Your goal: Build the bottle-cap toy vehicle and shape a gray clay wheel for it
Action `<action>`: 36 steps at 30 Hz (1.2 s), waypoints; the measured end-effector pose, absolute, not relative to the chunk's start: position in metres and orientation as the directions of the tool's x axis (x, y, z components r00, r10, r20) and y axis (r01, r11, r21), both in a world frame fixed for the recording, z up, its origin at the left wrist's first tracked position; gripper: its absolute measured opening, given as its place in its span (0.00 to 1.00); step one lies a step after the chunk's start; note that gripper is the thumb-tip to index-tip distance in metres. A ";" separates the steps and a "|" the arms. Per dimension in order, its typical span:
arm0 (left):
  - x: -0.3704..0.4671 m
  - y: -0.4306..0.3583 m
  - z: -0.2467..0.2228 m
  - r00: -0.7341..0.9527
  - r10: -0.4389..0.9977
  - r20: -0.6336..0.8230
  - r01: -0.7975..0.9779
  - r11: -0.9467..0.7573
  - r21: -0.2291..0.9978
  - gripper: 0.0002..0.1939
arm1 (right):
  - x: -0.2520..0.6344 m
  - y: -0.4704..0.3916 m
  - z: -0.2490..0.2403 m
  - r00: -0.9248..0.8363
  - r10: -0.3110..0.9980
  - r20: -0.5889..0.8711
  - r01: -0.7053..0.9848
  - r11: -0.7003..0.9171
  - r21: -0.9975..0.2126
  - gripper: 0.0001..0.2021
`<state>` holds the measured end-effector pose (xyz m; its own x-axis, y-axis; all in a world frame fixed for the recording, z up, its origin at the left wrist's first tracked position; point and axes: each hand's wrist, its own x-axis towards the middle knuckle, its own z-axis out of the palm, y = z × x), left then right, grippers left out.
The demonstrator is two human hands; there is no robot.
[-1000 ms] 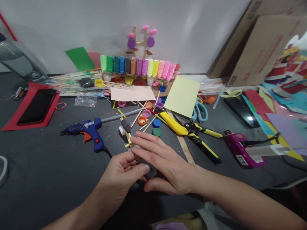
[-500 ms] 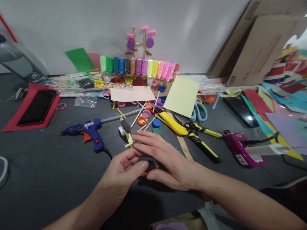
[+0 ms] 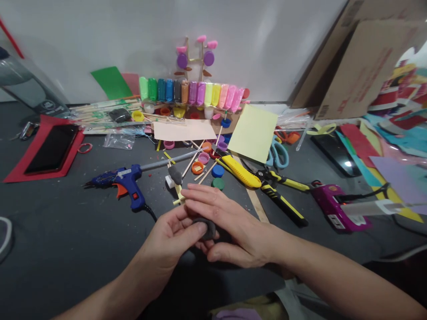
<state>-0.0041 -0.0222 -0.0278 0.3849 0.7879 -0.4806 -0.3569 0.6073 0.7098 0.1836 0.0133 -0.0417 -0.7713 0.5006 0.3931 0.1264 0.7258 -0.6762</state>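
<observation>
My left hand (image 3: 178,238) holds a piece of dark grey clay (image 3: 205,227), with the thumb pressed on its top. Over the fingers of that hand and the clay's far side lies my right hand (image 3: 233,222), its fingers stretched out and its thumb apart from them. Just beyond my fingertips is a small figure of yellowish sticks (image 3: 179,194) with a dark grey clay lump (image 3: 175,174) at its top. A white piece (image 3: 170,181) touches or lies beside it. The undersides of both palms are hidden.
A blue glue gun (image 3: 133,182) lies left. Coloured caps (image 3: 218,171), a yellow cutter (image 3: 242,171), pliers (image 3: 283,206) and light blue scissors (image 3: 278,153) lie beyond my hands. Clay packets (image 3: 185,92) line the back. A purple device (image 3: 333,209) sits right; a phone (image 3: 51,149) lies left.
The right hand has shifted slightly toward me and right, and its thumb has moved away from the clay. More of the clay's rounded surface shows.
</observation>
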 end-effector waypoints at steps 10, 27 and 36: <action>-0.006 -0.024 -0.029 0.398 0.820 -0.410 -0.249 0.527 0.812 0.04 | 0.183 0.013 -0.041 -0.776 0.500 0.384 0.200 0.773 -0.602 0.36; -0.002 -0.028 -0.028 0.343 0.848 -0.405 -0.370 0.518 0.771 0.06 | 0.183 0.010 -0.044 -0.779 0.487 0.395 0.185 0.780 -0.597 0.33; -0.002 -0.026 -0.024 0.335 0.829 -0.447 -0.367 0.552 0.749 0.06 | 0.180 0.011 -0.046 -0.786 0.467 0.404 0.193 0.807 -0.558 0.35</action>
